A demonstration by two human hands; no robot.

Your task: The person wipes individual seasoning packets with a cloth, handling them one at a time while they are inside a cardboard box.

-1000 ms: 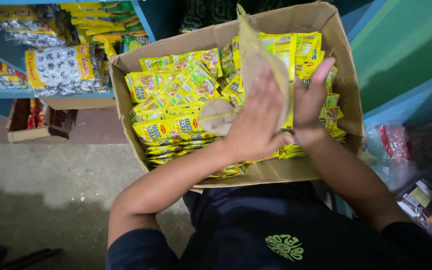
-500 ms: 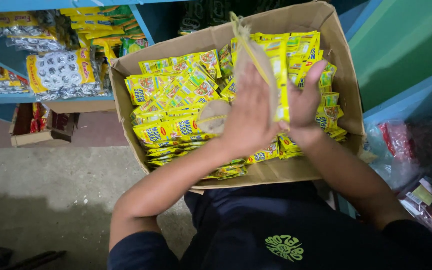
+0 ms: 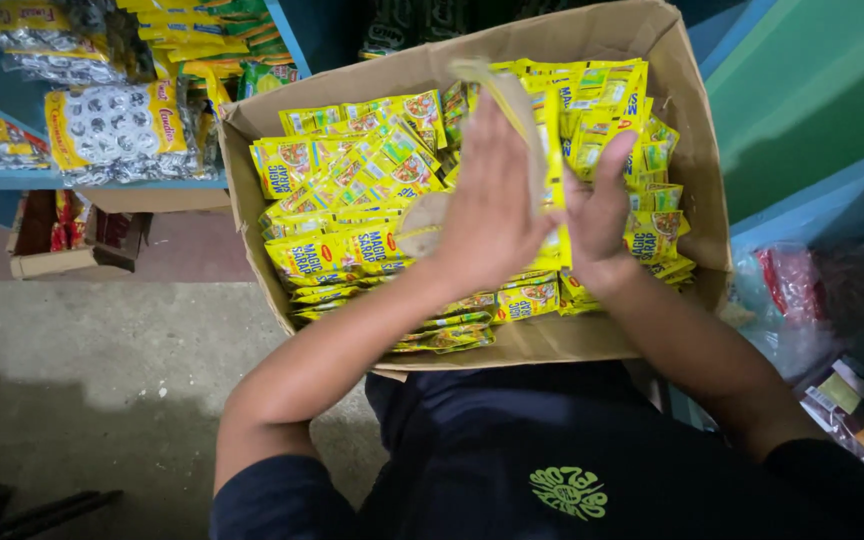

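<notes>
We're looking straight down into an open cardboard box (image 3: 697, 150), and it's packed with small yellow sachets (image 3: 352, 180) lying in loose heaps from its left wall across to its right. Both hands are in there together, near the middle of the box. The left hand (image 3: 487, 205) stands palm-inward, fingers stretched up and flat, pressing against one side of an upright stack of sachets (image 3: 544, 130). The right hand (image 3: 597, 215) meets it from the other side, fingers spread along the stack's yellow face. So the stack is squeezed between two flat palms, held on edge, its top pointing toward the far wall of the box; neither hand curls around it. A pale brown flap (image 3: 422, 225) shows just left of our left wrist, touching the sachets beneath. Outside the box, at its far-left corner, a blue shelf (image 3: 62, 182) carries clear bags with yellow headers (image 3: 117, 125). Below that shelf, a small open carton (image 3: 72, 245) sits on the grey floor (image 3: 122, 380).
</notes>
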